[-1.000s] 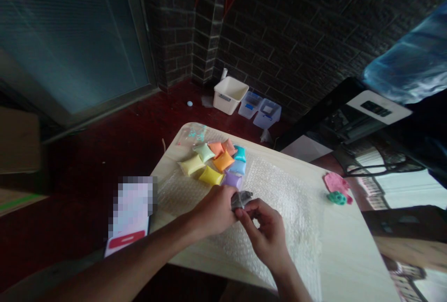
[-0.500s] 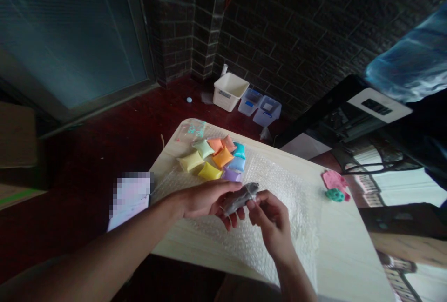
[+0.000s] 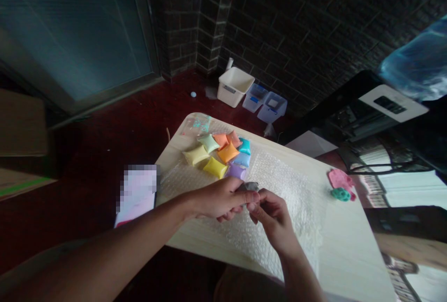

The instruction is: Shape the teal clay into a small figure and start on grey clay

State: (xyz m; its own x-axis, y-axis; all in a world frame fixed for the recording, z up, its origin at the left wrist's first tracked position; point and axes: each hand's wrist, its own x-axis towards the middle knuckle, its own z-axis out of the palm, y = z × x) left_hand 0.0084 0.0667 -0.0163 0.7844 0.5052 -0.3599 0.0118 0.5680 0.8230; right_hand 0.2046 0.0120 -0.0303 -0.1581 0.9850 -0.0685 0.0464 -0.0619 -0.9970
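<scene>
Over the bubble wrap (image 3: 282,176), my left hand (image 3: 220,199) is wrapped round a grey clay packet (image 3: 250,188), and most of it is hidden by the fingers. With thumb and fingers pinched, my right hand (image 3: 270,216) grips the packet's near right end. Just beyond my left hand lies a group of small pillow-shaped clay packets: purple (image 3: 236,171), yellow (image 3: 215,168), pale yellow (image 3: 196,155), pale green (image 3: 208,143), orange (image 3: 228,152), light blue (image 3: 242,159) and teal (image 3: 245,145) among them.
Pink clay (image 3: 339,178) and a green clay piece (image 3: 341,194) lie at the right of the wooden table (image 3: 349,241). A phone-like screen (image 3: 138,195), partly blurred out, is at the left edge. A white basket (image 3: 235,88) and clear bins (image 3: 272,107) stand on the floor beyond.
My left hand was opened under the grey packet half a second ago and has since closed over it. My right hand keeps its pinch at the packet's end. The view has shifted slightly.
</scene>
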